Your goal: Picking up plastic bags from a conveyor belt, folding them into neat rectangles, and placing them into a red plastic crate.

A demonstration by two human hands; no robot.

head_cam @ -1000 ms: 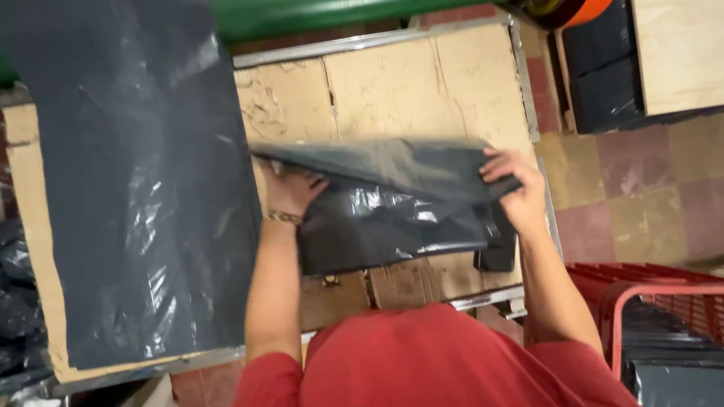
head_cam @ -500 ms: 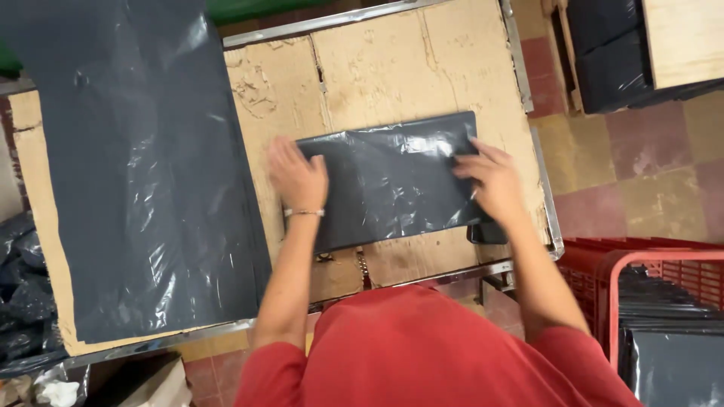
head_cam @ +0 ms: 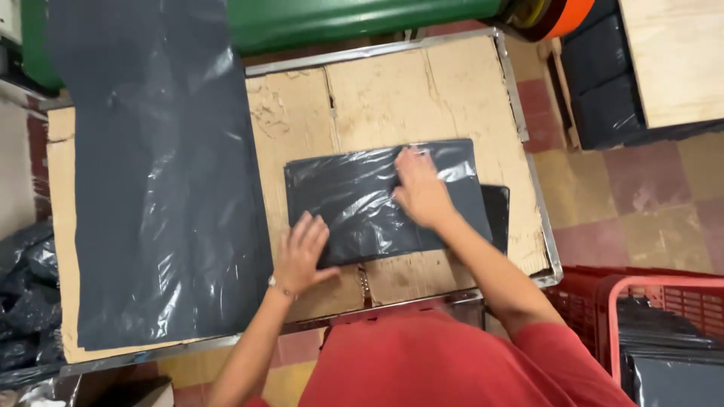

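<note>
A folded dark grey plastic bag (head_cam: 354,203) lies flat on the cardboard-covered table (head_cam: 422,98). My left hand (head_cam: 300,252) rests palm down, fingers spread, on the bag's near left corner. My right hand (head_cam: 418,188) presses flat on the bag's right half. Neither hand grips anything. A small black flat object (head_cam: 498,215) peeks out from under the bag's right edge. I wear a red shirt.
A tall stack of unfolded dark plastic bags (head_cam: 158,173) covers the table's left side. A green machine body (head_cam: 354,19) runs along the back. A red crate (head_cam: 648,332) with folded bags stands at the lower right. A wooden board (head_cam: 671,60) lies on dark stacks at the upper right.
The bag, lifted and being folded a second ago, now lies flat. My left hand slid down to its near left corner; my right hand moved left toward the middle.
</note>
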